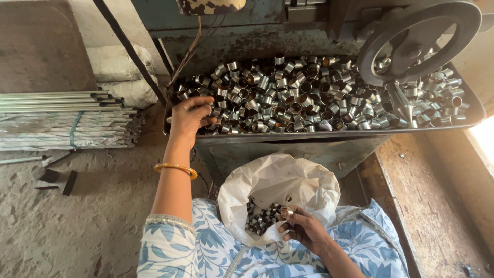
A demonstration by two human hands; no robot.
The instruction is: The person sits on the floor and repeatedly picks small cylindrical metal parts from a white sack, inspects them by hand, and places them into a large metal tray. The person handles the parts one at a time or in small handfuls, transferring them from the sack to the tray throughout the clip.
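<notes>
Rings (309, 92): small, stiff, smooth metal, light singly, heavy heaped. Left hand (189, 117) closes on several at the tray's (329, 135) left edge; right hand (303, 229) pinches one ring (286, 211) by its rim over the white bag (278, 180).

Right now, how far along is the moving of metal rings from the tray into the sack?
Done: a small heap of rings already lies in the white sack. In hand: the right hand holds one ring over the sack's mouth, while the left hand grasps more at the tray's left end. Left: most of the job, since the tray remains heaped with rings.
</notes>
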